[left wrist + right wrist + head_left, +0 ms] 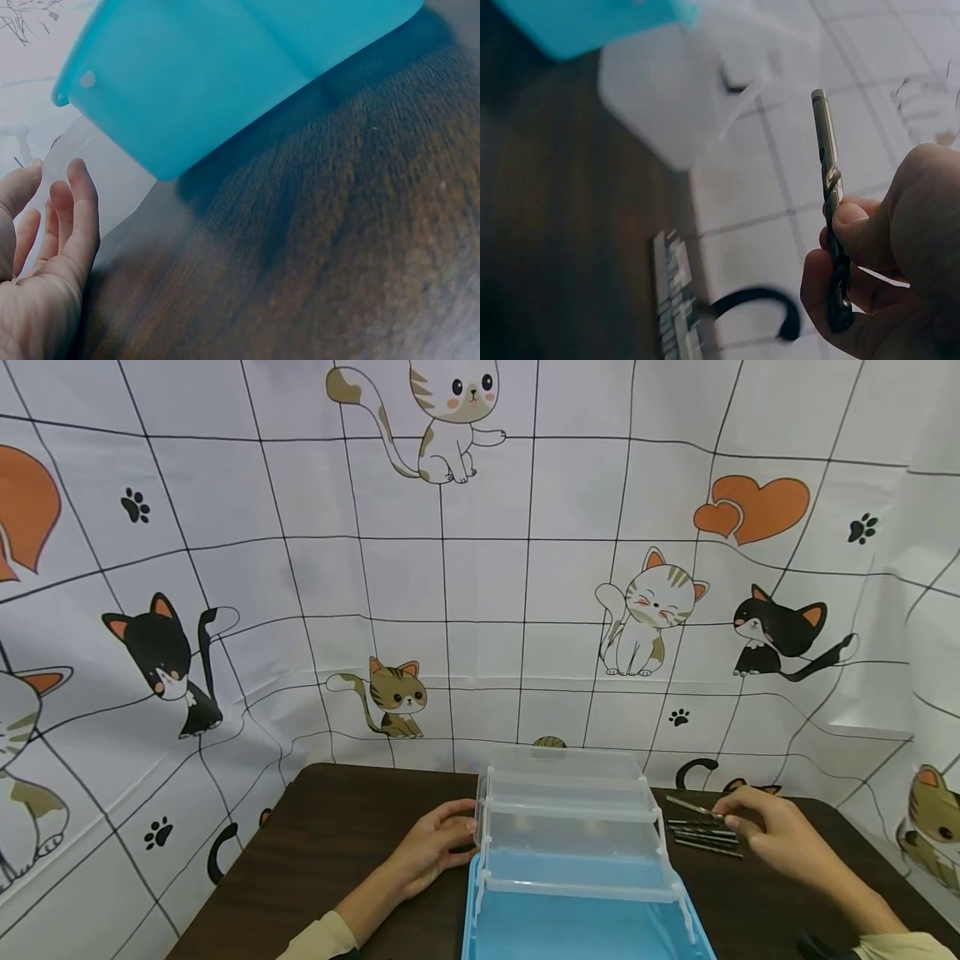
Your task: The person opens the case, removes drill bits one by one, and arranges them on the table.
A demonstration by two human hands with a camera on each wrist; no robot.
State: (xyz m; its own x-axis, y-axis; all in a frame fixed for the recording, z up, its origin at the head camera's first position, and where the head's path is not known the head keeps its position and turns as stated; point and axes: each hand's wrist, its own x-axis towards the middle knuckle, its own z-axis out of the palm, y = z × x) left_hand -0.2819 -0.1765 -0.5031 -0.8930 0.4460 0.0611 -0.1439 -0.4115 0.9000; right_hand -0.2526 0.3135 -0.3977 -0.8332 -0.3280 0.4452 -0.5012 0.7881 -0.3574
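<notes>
My right hand (pixel 776 837) pinches a drill bit (pixel 827 142) between thumb and fingers, its smooth shank pointing away from the palm. Below and beside that hand, several more drill bits (pixel 705 838) lie side by side on the table. A blue box (pixel 577 931) stands in the middle with its clear plastic tiers (pixel 573 827) raised and folded back. At the box's left side is my left hand (pixel 435 850), its fingers loosely extended by the clear plastic edge. Whether the fingertips touch that plastic, I cannot tell.
The dark wooden table (pixel 360 827) carries everything. Behind it hangs a white sheet (pixel 487 577) with a grid and cartoon cats, close to the table's back edge. The raised clear tiers stand between the two hands.
</notes>
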